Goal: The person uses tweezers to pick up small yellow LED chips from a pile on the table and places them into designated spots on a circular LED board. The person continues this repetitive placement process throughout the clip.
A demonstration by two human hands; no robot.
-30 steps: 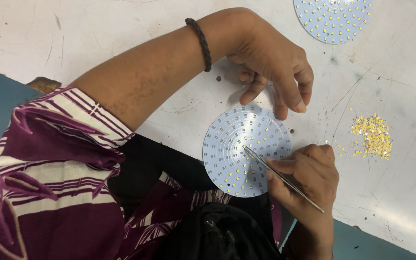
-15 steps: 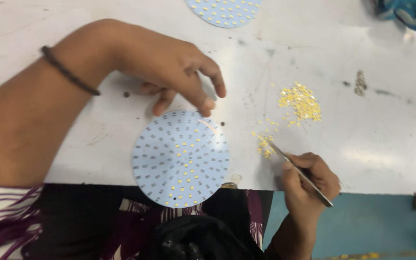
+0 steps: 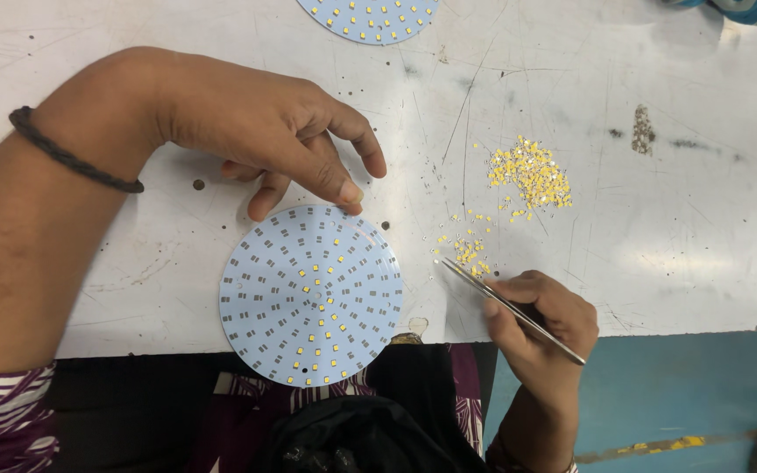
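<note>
right grip (image 3: pixel 532 320) pinched on thin tweezers (image 3: pixel 510 309) beside pale-blue round board (image 3: pixel 311 295), partly dotted yellow.

You are at an electronics assembly workshop bench: a scuffed, scratched white surface (image 3: pixel 676 236) carries round pale-blue circuit boards (image 3: pixel 311 295) dotted with tiny yellow components, a loose heap of the same chips (image 3: pixel 529 172), and fine metal tweezers (image 3: pixel 510 309).

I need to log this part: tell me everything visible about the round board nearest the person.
The round board is a thin pale-blue disc lying flat at the white table's near edge, slightly overhanging it. Grey pads ring it; small yellow chips fill some of them, mostly around the centre. The left hand's fingertips touch its far rim.
</note>
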